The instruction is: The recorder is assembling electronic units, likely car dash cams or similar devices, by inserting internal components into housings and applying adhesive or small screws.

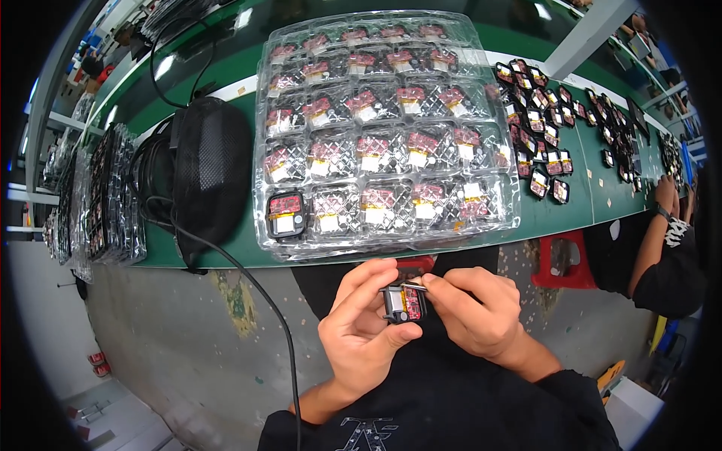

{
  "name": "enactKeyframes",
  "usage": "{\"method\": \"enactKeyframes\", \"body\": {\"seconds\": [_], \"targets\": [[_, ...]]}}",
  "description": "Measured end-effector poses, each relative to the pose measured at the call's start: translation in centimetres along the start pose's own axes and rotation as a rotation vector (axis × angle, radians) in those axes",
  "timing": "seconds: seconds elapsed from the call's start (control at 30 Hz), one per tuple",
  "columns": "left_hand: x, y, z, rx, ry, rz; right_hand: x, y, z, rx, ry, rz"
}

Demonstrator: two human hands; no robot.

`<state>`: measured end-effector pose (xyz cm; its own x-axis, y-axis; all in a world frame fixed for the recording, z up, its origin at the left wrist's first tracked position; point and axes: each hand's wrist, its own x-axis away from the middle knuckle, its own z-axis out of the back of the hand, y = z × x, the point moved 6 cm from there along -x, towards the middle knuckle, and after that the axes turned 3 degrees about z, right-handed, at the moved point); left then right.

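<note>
In front of my body my left hand point(359, 323) is closed around the sides of a small black device housing point(404, 303). Its open face shows a red circuit board, yellow tape and a silver-white block. My right hand point(477, 308) pinches a thin silver tool point(413, 286) between thumb and forefinger. The tool lies across the housing's upper edge; whether it touches the board I cannot tell. Beyond my hands, a stack of clear plastic trays point(331, 242) holds rows of red-board parts. One black-framed housing point(286, 215) sits in its near left corner.
A black mesh bag point(213, 161) stands left of the trays, and a black cable point(271, 316) hangs down past my left arm. More trays point(105, 199) are stacked at far left. Several loose housings point(539, 183) lie on the green table at right, near a red stool point(562, 259) and another person's arm point(653, 244).
</note>
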<state>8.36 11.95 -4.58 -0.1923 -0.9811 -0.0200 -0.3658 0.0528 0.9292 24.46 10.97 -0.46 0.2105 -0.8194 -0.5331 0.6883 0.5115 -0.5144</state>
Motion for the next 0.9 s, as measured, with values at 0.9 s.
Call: {"method": "enactKeyframes", "body": {"seconds": [0.9], "targets": [[-4.8, 6.0, 1.2, -1.411, 0.278, -0.37, 0.4, 5.9, 2.3, 0.132, 0.228, -0.09]]}}
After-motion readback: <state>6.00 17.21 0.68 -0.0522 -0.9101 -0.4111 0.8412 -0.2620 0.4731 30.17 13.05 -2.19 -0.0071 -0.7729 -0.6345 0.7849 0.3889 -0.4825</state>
